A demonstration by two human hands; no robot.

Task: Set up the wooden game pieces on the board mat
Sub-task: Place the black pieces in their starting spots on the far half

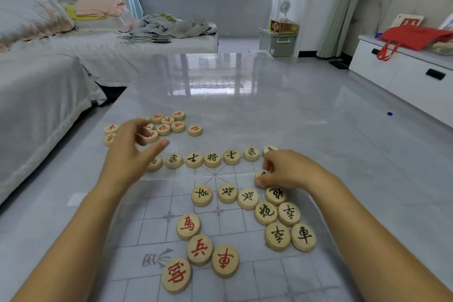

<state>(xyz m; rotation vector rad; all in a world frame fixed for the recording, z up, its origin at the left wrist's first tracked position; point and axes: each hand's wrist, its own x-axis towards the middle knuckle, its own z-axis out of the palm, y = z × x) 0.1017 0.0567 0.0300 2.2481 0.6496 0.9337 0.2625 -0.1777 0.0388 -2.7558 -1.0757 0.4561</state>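
A clear board mat (220, 277) with grey grid lines lies on the glossy table. Round wooden pieces with black characters stand in a row (212, 159) along its far edge. More black pieces (266, 213) cluster at the right, and red ones (199, 250) lie near me. Another red group (169, 124) sits beyond the mat at the far left. My right hand (289, 170) pinches a black piece (260, 175) just below the row's right end. My left hand (133, 152) hovers over the row's left end, fingers loosely spread, holding nothing.
The grey marble-look table (269, 105) stretches away beyond the mat. A covered sofa (44, 86) runs along the left, a white cabinet (404, 73) with a red bag on the right. A small blue object (389, 113) lies on the floor.
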